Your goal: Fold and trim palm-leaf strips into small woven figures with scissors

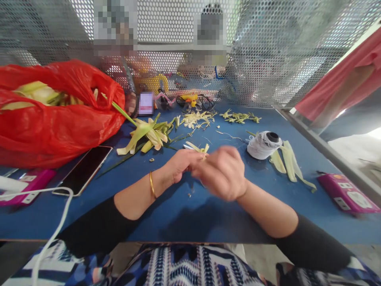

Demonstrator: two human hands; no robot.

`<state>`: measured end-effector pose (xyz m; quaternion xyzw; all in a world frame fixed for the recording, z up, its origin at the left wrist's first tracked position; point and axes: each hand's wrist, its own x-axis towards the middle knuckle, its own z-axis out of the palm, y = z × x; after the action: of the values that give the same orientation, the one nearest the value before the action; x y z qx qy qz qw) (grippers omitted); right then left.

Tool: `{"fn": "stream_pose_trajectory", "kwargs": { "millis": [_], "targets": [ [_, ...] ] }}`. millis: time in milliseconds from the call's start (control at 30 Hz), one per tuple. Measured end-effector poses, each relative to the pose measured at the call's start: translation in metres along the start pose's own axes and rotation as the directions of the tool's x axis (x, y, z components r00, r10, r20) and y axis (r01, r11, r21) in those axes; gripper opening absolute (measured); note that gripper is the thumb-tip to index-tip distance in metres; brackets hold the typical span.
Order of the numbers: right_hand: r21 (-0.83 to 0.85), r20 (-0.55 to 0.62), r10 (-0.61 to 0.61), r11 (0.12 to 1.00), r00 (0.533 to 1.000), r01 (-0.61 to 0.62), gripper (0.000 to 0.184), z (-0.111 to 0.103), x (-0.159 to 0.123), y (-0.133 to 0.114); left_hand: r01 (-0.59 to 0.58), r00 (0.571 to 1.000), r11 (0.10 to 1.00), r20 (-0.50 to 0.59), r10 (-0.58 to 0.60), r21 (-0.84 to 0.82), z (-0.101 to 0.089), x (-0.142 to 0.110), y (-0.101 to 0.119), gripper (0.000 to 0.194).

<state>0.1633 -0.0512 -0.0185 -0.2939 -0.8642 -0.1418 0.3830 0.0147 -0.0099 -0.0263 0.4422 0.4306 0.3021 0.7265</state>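
Note:
My left hand (181, 163) is closed, pinching a small pale yellow-green piece of corn husk (206, 147) at its fingertips. Close against it, my right hand (224, 172) is curled and blurred by motion. Whatever its fingers hold is hidden. A thin, pale pointed thing (189, 146) lies just beyond the left fingertips. To the right of my hands stands a cone of white thread (262, 146), and a few wide husk strips (288, 161) lie beside it. Loose husk leaves (149, 135) are heaped to the left, beyond my left hand.
A red plastic bag (98, 123) of husks fills the left side. In front of it lie a phone (86, 169), a magenta box (38, 182) and a white cable (67, 210). Husk scraps (198, 118) lie at the back, before a perforated metal screen (258, 79). Another magenta box (347, 192) sits right.

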Motion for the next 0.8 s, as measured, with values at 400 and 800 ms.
{"fn": "stream_pose_trajectory", "kwargs": {
  "millis": [400,800],
  "targets": [
    [-0.295,0.337,-0.191,0.908,0.922,0.296,0.028,0.014,0.009,0.013,-0.055,0.98,0.961,-0.199,0.0,-0.27,-0.002,0.003,0.008,0.005],
    [-0.225,0.134,-0.184,0.951,0.974,0.211,0.033,0.016,0.003,0.012,-0.071,0.994,0.981,-0.097,0.054,-0.18,-0.006,-0.001,0.019,0.024]
  ]
}}
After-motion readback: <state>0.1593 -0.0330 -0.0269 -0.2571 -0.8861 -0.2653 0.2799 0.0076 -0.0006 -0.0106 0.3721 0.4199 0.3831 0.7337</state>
